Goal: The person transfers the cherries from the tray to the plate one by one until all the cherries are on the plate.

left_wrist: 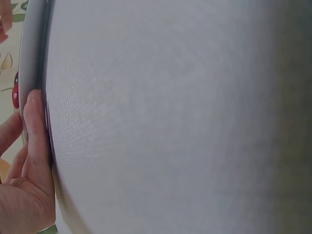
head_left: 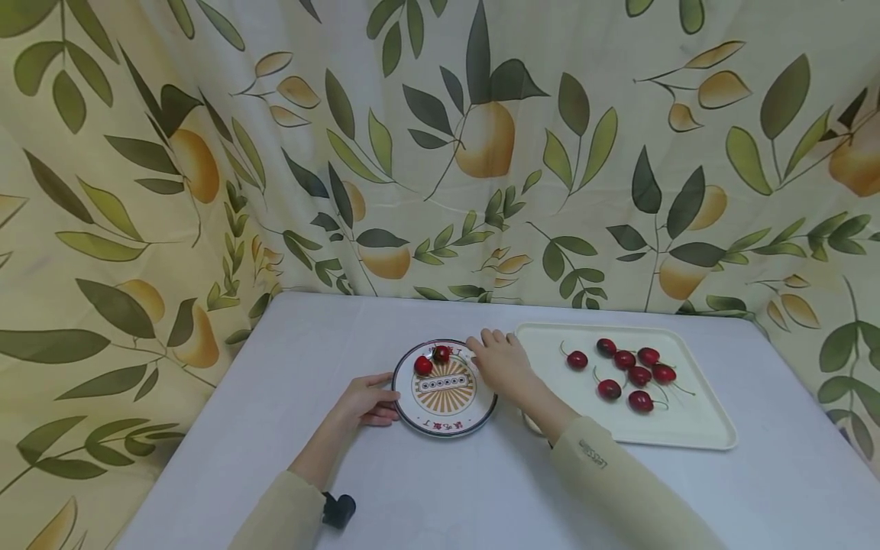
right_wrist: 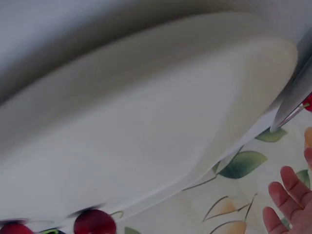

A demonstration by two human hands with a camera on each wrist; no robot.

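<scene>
Two cherries (head_left: 431, 360) lay on the plate (head_left: 444, 418), near its far edge, close together. The plate sat on the table (head_left: 227, 428), just left of the tray (head_left: 687, 431).

The left hand (head_left: 364, 401) held the plate's left rim, with the thumb on top and the fingers curled at the edge. In the left wrist view, a finger (left_wrist: 36, 131) pressed right against the rim. The right hand (head_left: 500, 360) lay flat and spread at the plate's right side, by the far rim. Its fingers were loose and held nothing.

To do this well, the left hand should probably keep the plate from sliding. The right hand should likely pick one fruit at a time, softly, so it does not get squashed or roll off. A stem would make a good thing to pinch.

Seven cherries (head_left: 632, 374) lay on the tray, most of them bunched near the middle, some touching. One (head_left: 577, 359) lay a bit apart on the left. Thin stems showed on a few.
</scene>
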